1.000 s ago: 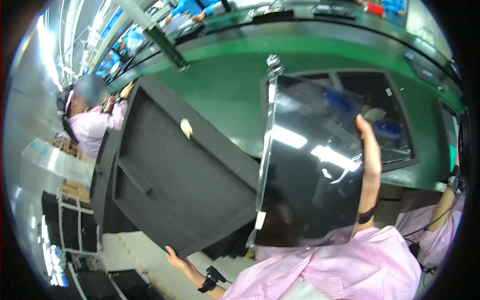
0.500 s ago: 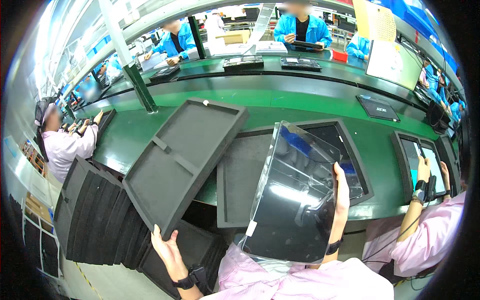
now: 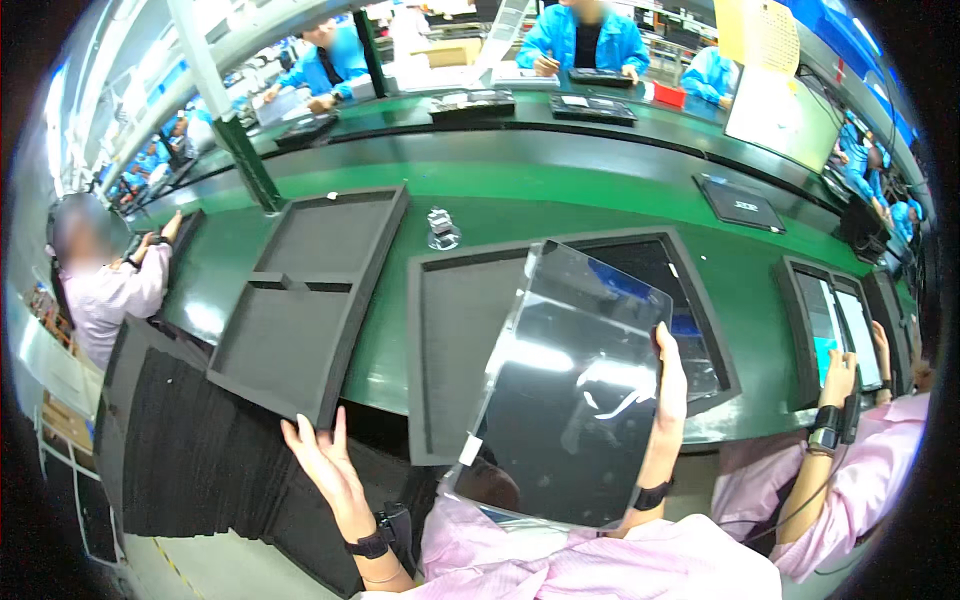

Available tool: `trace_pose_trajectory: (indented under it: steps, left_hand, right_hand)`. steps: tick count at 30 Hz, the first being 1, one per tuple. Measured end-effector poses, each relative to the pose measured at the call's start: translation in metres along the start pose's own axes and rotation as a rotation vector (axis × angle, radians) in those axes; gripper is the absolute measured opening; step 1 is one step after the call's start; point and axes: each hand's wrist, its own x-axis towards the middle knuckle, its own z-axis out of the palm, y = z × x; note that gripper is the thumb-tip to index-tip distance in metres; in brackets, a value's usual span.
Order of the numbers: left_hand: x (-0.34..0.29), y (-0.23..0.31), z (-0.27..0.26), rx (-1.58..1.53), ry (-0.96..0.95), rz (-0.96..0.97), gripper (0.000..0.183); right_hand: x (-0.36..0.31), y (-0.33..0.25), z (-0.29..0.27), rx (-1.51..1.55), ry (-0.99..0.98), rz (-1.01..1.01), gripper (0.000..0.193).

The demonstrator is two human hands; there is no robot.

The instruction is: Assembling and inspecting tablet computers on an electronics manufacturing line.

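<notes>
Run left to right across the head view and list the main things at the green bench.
Left foam tray, small clear item, glossy dark panel, right hand holding it, thin dark slab, far-right foam tray.

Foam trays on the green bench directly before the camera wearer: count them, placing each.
2: the left tray by the left hand, and the middle tray, partly behind the glossy panel in the right hand. Others may be hidden beneath.

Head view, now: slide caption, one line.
Right hand holds a glossy dark panel; open left hand at the near end of a divided black tray.
</notes>
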Motion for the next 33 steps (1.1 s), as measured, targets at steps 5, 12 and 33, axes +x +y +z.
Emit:
trace_pose_trajectory:
  steps: [5, 12, 33]
  left_hand:
    - [-0.017, -0.019, 0.014, 0.698, 0.23, 0.418, 0.064]
    - [-0.054, 0.009, 0.056, 0.395, -0.57, 0.015, 0.064]
    - [-0.098, 0.04, 0.069, 0.276, -0.334, -0.599, 0.045]
  right_hand:
    - [0.013, 0.001, -0.014, 0.076, 0.026, 0.065, 0.039]
    - [0.013, 0.005, -0.01, -0.066, -0.096, 0.145, 0.039]
    - [-0.048, -0.041, 0.023, 0.64, -0.752, 0.442, 0.031]
